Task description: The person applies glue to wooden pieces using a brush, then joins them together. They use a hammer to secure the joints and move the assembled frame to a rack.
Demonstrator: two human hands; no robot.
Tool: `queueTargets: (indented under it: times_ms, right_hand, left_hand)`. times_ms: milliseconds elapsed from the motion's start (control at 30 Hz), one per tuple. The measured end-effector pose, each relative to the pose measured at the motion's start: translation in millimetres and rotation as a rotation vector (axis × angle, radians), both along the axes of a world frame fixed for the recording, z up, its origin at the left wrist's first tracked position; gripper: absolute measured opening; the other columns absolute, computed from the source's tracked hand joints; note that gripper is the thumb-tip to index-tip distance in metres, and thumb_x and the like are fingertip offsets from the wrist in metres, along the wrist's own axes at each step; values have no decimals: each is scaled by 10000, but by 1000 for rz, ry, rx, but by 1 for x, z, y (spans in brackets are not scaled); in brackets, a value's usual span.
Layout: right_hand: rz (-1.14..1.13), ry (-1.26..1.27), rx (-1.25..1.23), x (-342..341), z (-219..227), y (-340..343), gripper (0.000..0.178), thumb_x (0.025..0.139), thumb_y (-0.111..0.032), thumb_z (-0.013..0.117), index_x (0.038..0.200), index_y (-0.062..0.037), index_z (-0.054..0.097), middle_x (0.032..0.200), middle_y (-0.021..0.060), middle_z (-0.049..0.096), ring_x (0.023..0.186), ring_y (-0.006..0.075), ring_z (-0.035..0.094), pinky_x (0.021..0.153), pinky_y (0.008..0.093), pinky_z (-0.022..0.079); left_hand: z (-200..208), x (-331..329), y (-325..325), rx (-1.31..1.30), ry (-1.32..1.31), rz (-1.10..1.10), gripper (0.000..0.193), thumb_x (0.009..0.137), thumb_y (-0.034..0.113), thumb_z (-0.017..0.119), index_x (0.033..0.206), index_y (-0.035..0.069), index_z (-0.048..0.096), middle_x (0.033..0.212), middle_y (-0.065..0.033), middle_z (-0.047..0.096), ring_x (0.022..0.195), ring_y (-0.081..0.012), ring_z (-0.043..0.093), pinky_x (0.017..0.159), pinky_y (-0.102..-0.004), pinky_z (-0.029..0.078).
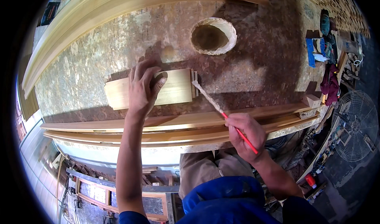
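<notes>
Under my left hand (pixel 143 83) lies a short stack of pale wooden boards (pixel 176 85), slightly fanned at the ends. The fingers of that hand curl over the stack's far edge, with the thumb bent on top. My right hand (pixel 247 136) is closed round a thin red-handled glue brush (pixel 208 97), its lower half crusted whitish. The brush's tip is at the right end of the stack; whether it touches the wood I cannot tell. Beyond the stack stands a round pot (pixel 233 38) with a thick, pale crusted rim and a brownish inside.
Long wooden strips (pixel 190 123) run along the bench's near edge, with a small wood block (pixel 311 101) at their right end. Long planks (pixel 118 8) curve across the far left. A cordless drill (pixel 324 22) lies far right, above a standing fan (pixel 355 125).
</notes>
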State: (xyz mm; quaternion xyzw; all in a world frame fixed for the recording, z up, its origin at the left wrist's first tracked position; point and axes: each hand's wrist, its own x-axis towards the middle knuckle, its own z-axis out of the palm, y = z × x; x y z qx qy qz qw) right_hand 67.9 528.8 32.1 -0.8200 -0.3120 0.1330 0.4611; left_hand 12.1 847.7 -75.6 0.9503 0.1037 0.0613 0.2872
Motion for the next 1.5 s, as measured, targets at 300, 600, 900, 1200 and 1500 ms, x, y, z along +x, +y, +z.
queueTargets:
  times_ms: [300,600,900,1200,1500]
  right_hand:
    - [21,-57,-37,1,52,-17,163,912,74,663,1063,24,693,956,165,724,790,290,730,698,384,609]
    - [85,-135,-16,155,73,71,51,932,-14,680,960,-12,637,858,164,690,760,331,702,678,411,557]
    - [184,-40,-116,168,38,101,130,927,-66,688,882,-9,581,802,199,672,745,398,678,660,467,530]
    - [157,13,-139,162,40,89,109,928,-63,684,920,-20,583,830,194,675,772,404,683,666,466,531]
    - [263,-138,-116,160,37,96,103,941,-44,671,918,-21,573,874,193,659,812,417,668,700,483,544]
  left_hand:
    - [1,2,4,49,33,-9,391,947,428,746,1055,57,687,1205,-130,647,1140,-363,589,987,-487,457]
    - [54,15,74,-524,-187,354,268,1062,289,686,984,40,626,882,-29,664,772,-111,602,684,-285,509]
    - [-17,-66,86,-1192,-292,1049,359,1112,311,596,1180,-42,589,1152,-155,705,1095,-230,702,954,-385,604]
    - [58,32,-45,-705,119,297,691,835,94,872,1442,87,542,1352,-82,649,1045,-213,658,858,-347,562]
    - [17,116,-56,-581,76,-92,742,706,237,941,1367,158,612,1293,-80,694,1175,-342,680,937,-438,578]
